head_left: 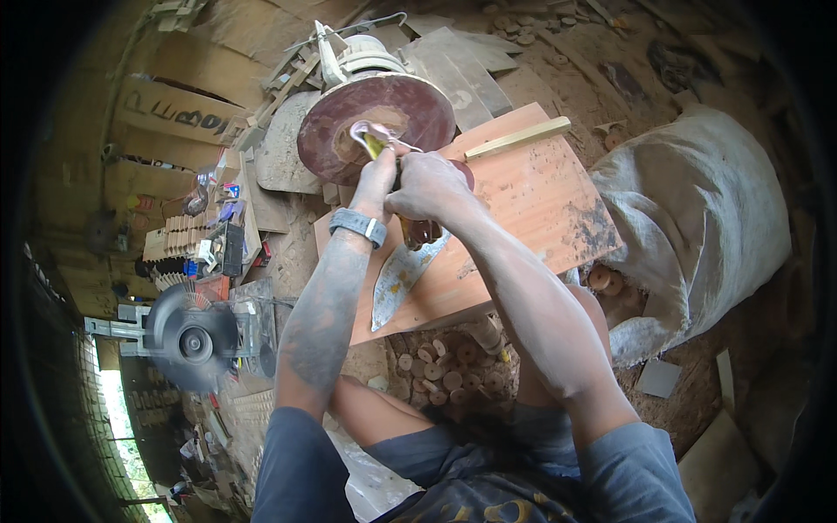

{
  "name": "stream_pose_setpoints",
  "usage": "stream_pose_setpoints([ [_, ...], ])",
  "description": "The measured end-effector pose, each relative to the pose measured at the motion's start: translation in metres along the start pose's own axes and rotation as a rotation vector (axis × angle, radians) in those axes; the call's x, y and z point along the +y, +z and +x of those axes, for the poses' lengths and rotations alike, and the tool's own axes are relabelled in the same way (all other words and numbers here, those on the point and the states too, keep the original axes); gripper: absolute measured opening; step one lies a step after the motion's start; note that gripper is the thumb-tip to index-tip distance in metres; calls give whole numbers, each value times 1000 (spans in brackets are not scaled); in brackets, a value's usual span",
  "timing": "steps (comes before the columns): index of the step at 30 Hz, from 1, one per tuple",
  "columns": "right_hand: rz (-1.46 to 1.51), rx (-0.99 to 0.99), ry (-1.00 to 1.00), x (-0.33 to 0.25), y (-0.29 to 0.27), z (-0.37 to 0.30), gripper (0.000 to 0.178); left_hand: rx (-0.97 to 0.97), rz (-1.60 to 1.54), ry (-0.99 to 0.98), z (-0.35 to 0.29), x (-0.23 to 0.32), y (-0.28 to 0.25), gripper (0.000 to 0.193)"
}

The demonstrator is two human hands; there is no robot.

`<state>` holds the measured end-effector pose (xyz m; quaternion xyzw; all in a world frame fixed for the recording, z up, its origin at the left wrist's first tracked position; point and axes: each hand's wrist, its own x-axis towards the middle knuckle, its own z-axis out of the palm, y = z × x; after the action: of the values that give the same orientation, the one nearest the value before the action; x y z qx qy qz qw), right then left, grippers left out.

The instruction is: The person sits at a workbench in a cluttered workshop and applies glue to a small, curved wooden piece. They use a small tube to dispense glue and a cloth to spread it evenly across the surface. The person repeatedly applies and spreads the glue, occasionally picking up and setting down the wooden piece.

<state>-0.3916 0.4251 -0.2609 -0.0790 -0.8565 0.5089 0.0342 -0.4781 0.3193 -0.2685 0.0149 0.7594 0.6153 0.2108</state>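
My left hand [378, 180], with a grey watch on its wrist, is closed on a thin, folded, pale piece with yellow inside [372, 139]; its exact kind does not show. Pressed close beside it, my right hand [432, 186] is closed too, its fingertips by the loose end of that piece. Both hands are in front of a large dark red sanding disc [423, 103] with a worn, dusty centre. Below them a shiny brown object [425, 234], partly hidden, stands by a pointed flat grey piece with yellow patches [403, 277] on the wooden board [523, 205].
A light wooden stick [518, 138] lies on the board. At right slumps a big white sack [697, 227]. Several round wooden discs [452, 381] litter the ground below. A dark round fan-like wheel [193, 342], blurred, is at left, near a cluttered shelf [228, 248].
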Motion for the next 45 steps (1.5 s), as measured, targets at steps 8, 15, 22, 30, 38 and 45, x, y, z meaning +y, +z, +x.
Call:
stream_pose_setpoints([
  [8,-286,-2,-30,13,-23,-10,41,-58,-53,4,-15,-11,27,38],
  [15,-291,-140,-214,1,-22,-14,32,60,-52,403,-42,-21,-5,28],
  [22,-165,-50,-267,18,-40,-8,36,120,11,740,-126,-8,-146,15],
  [30,-229,-5,-306,32,-31,0,31,914,195,631,-241,22,-300,21],
  [38,-194,-76,-346,15,-18,1,29,965,160,144,-336,-261,-270,40],
  [45,-158,-203,-300,-16,0,-19,26,959,365,-49,-303,-412,-330,37],
])
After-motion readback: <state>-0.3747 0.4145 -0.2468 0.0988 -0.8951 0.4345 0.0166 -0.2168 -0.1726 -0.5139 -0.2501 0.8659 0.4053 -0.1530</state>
